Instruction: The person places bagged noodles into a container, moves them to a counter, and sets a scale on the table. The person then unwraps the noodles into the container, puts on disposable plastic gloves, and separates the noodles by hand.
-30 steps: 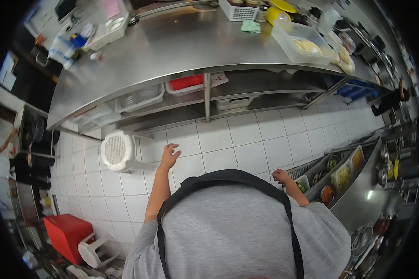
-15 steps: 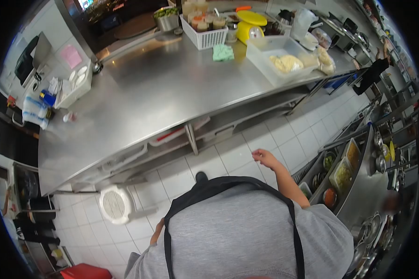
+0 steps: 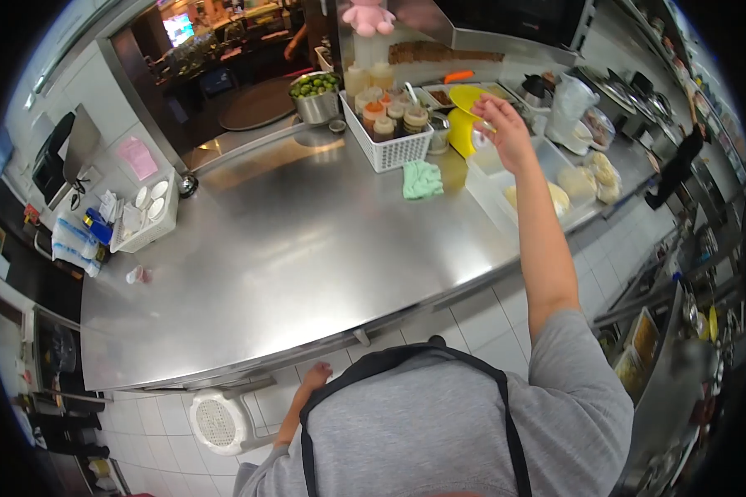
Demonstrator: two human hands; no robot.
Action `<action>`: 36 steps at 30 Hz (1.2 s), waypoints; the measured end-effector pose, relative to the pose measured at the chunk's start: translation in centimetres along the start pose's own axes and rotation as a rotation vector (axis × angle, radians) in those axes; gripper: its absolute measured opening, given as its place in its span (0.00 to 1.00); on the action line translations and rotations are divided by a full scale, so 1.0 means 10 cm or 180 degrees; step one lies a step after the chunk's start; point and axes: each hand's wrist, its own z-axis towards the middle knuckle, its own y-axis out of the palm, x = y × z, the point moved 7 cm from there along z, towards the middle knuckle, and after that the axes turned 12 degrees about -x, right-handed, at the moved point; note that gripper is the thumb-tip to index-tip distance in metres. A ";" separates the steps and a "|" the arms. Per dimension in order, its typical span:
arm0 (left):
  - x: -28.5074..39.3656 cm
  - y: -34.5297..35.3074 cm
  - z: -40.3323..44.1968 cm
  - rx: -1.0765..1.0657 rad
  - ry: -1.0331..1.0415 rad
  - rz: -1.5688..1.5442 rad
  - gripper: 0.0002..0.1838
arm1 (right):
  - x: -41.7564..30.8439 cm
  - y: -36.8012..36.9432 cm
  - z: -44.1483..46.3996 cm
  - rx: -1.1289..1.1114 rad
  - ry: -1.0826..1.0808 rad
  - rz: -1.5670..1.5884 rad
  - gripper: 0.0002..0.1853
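My right hand (image 3: pixel 503 128) is stretched out over the far right of the steel counter, in front of a yellow scale (image 3: pixel 462 132), with its fingers apart and nothing in them. Just below the hand is a clear plastic tub (image 3: pixel 485 184) with pale dough-like pieces inside, partly covered by my forearm. My left hand (image 3: pixel 316 376) hangs low by the counter's front edge, above the floor, its fingers loosely bent and small in view. A green cloth (image 3: pixel 423 180) lies left of the tub, beside a white basket (image 3: pixel 400 153) of sauce bottles.
The steel counter (image 3: pixel 273 265) spans the view. A metal pot (image 3: pixel 317 107) of green fruit stands at its back, a white tray (image 3: pixel 149 229) at its left. A white stool (image 3: pixel 218 421) stands below the front edge. Another person (image 3: pixel 682 161) in dark clothes is at far right.
My right hand has moved up and forward from above the floor to over the counter. My left hand shows again at the front edge. The view has tilted up, showing more of the counter's back.
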 end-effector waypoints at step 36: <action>1.55 1.70 -1.61 0.1554 -0.2871 -0.3075 0.18 | 1.34 -0.91 3.05 -0.1019 -0.0870 0.4466 0.15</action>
